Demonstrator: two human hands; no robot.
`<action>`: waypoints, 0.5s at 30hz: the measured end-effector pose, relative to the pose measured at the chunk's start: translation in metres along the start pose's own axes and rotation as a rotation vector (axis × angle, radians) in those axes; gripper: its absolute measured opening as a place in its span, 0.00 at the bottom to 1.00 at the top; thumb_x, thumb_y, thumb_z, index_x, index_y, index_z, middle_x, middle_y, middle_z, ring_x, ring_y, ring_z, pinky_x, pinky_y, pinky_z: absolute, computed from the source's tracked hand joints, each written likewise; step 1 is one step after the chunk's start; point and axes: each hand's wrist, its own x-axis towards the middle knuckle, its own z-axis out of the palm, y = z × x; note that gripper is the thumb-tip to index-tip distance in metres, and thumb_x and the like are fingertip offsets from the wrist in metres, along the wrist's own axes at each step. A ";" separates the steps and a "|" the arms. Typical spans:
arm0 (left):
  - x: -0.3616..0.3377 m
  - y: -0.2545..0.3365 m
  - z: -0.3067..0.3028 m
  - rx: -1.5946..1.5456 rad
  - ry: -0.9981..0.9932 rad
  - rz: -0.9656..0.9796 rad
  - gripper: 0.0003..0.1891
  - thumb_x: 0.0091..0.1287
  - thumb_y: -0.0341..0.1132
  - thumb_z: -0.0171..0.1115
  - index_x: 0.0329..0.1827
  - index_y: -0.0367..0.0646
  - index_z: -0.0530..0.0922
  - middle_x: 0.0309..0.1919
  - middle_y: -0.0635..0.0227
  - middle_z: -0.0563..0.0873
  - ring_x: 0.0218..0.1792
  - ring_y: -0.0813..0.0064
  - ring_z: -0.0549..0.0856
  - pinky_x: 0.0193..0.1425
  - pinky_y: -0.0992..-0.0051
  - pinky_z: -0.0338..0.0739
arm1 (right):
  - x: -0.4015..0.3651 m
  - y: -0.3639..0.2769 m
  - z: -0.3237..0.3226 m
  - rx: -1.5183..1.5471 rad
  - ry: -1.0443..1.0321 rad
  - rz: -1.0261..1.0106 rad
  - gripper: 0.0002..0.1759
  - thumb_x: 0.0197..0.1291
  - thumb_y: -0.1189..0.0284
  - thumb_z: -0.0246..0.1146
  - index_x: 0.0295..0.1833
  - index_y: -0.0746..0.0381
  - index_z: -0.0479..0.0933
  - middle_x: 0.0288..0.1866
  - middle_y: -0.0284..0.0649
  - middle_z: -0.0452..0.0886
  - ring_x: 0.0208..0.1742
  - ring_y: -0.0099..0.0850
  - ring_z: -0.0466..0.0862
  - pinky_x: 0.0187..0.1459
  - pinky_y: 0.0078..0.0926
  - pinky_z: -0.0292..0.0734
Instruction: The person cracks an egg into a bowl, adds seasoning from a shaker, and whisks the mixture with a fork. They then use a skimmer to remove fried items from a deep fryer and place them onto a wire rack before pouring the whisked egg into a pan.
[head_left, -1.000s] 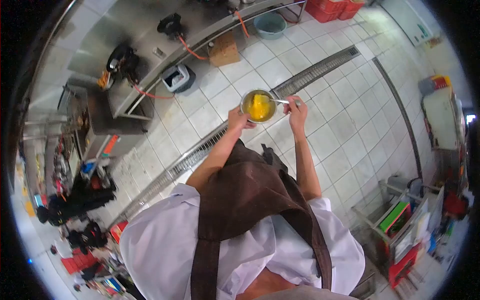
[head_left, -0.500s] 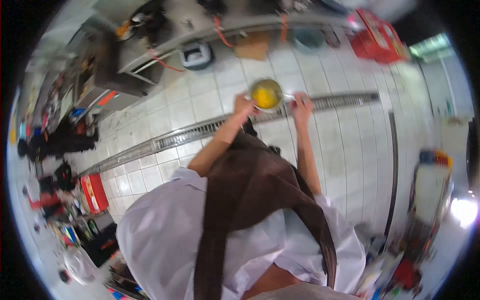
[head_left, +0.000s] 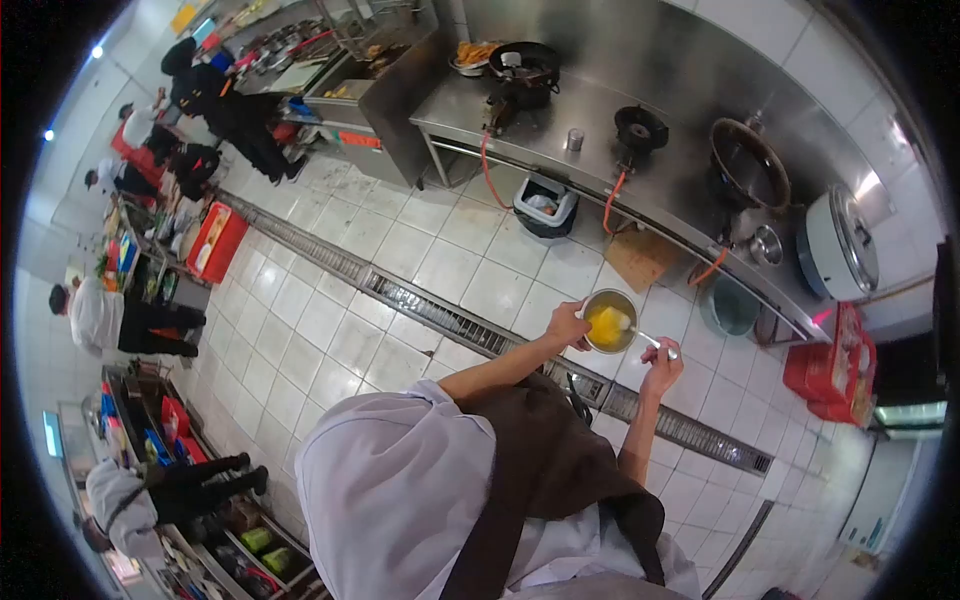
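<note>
- Steel-coloured bowl [head_left: 614,297] in the left hand [head_left: 568,326]: the fingers are curled and gripping its near-left side, close to the rim.
- Right hand [head_left: 662,368], just right of the bowl: the fingers are closed around the handle of a metal utensil [head_left: 648,339], which crosses the rim at a slant, its far end inside.
- Yellow contents [head_left: 606,326] lie within the bowl, between the two hands; whether the utensil touches them, I cannot tell.
- Around the fingers is open room: the bowl is held up over the tiled floor [head_left: 500,285], apart from the counter's edge.
- Under the forearms, a floor drain [head_left: 430,306] runs slantwise, passing on to both sides.
- Past the bowl's far rim, cardboard [head_left: 640,259] stands by the counter; a green tub [head_left: 733,306] sits to its right, a lined bin [head_left: 545,206] to its left.
- Farther ahead of the fingers, the metal counter [head_left: 590,165] bears burners and a large wok [head_left: 750,165].
- Well right of the right hand are red crates [head_left: 826,372]; far left, several people stand near worktables.
</note>
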 end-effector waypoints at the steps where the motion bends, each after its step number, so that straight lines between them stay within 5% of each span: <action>1: 0.003 0.000 -0.005 -0.022 0.013 0.004 0.32 0.54 0.19 0.54 0.67 0.40 0.64 0.30 0.50 0.84 0.19 0.63 0.85 0.21 0.71 0.84 | 0.009 -0.001 0.004 0.002 -0.020 0.005 0.11 0.64 0.70 0.55 0.35 0.68 0.75 0.20 0.39 0.74 0.14 0.23 0.72 0.17 0.18 0.67; 3: 0.006 0.000 -0.012 -0.064 0.069 0.002 0.32 0.54 0.19 0.53 0.67 0.41 0.64 0.29 0.50 0.83 0.20 0.63 0.85 0.20 0.71 0.84 | 0.027 -0.003 0.012 -0.163 -0.308 0.155 0.11 0.64 0.70 0.55 0.35 0.68 0.75 0.20 0.39 0.74 0.14 0.23 0.72 0.16 0.18 0.66; 11: 0.020 -0.002 -0.017 -0.174 0.257 0.023 0.33 0.55 0.18 0.52 0.67 0.45 0.65 0.30 0.49 0.83 0.18 0.64 0.84 0.20 0.71 0.84 | 0.052 0.016 0.040 -0.014 -0.281 0.097 0.09 0.64 0.71 0.56 0.38 0.67 0.74 0.22 0.39 0.76 0.17 0.23 0.74 0.18 0.18 0.68; 12: 0.017 -0.001 -0.015 -0.184 0.264 0.018 0.33 0.55 0.18 0.52 0.67 0.45 0.65 0.30 0.49 0.83 0.18 0.64 0.84 0.20 0.71 0.84 | 0.060 0.015 0.038 -0.098 -0.436 0.130 0.10 0.64 0.70 0.56 0.38 0.67 0.75 0.23 0.40 0.76 0.17 0.24 0.75 0.20 0.18 0.69; 15: 0.012 0.005 -0.013 -0.239 0.367 0.039 0.33 0.52 0.19 0.52 0.66 0.42 0.66 0.29 0.49 0.83 0.18 0.63 0.85 0.18 0.72 0.83 | 0.074 0.012 0.042 -0.050 -0.450 0.110 0.11 0.64 0.69 0.56 0.38 0.68 0.75 0.23 0.40 0.76 0.18 0.24 0.75 0.22 0.18 0.70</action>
